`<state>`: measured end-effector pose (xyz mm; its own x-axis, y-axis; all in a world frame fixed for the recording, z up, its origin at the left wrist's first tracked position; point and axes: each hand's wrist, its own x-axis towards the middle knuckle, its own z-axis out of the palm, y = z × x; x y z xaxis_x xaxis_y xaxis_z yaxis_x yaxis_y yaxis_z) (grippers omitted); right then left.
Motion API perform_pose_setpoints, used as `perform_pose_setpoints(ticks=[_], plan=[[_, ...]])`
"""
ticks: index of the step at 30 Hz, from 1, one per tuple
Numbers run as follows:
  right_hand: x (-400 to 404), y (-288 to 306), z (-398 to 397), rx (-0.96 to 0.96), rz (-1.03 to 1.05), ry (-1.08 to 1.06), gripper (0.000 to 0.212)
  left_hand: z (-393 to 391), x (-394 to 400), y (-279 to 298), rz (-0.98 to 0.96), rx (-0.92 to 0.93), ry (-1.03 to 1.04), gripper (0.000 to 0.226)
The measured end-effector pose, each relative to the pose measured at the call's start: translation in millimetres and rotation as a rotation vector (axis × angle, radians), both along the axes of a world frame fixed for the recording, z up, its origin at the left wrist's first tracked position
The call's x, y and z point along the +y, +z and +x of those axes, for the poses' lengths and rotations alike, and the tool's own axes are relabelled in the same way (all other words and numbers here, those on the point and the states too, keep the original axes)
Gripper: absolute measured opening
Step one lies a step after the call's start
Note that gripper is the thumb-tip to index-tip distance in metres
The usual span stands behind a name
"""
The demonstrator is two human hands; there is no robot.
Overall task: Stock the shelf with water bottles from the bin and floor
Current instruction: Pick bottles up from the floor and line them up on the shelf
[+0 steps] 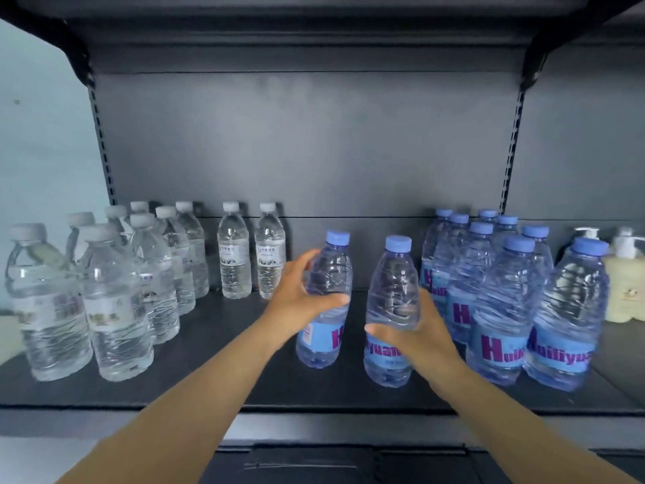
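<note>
Gripping one blue-capped bottle each, both hands reach over the shelf (223, 347).

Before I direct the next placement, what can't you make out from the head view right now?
- The bin and floor stock: below the frame edge.
- Rear blue-capped bottles: hidden behind the front ones.
- Pump bottles: cut by the right edge.
- Whether the bottle in the left hand touches the shelf.

We note a dark shelf (223, 347). Clear white-capped bottles (115, 302) stand left, blue-capped bottles (502, 309) right (cream pump bottles (624, 284) beyond).
</note>
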<state>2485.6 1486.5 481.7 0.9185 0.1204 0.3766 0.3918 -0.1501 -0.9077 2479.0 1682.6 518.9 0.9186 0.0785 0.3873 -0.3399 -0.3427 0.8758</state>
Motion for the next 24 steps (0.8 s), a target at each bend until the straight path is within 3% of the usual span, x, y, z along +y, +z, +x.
perform_pose_setpoints(ticks=[5,12,17,21,24], plan=[[-16,5,7,0.133,0.027,0.175,0.058,3,12,8,-0.051,0.083,-0.159,0.071],[6,-18,-3,0.014,0.022,-0.153,0.069,7,22,-15,-0.128,0.114,-0.093,0.06],[12,-26,-5,-0.063,0.08,-0.23,0.064,14,15,-33,-0.018,0.079,0.036,0.065],[20,-32,0,-0.066,0.145,-0.279,0.068,32,15,-41,-0.11,0.116,0.054,0.064],[21,-34,11,-0.109,0.081,-0.292,0.069,52,11,-42,-0.149,0.128,0.04,0.059]])
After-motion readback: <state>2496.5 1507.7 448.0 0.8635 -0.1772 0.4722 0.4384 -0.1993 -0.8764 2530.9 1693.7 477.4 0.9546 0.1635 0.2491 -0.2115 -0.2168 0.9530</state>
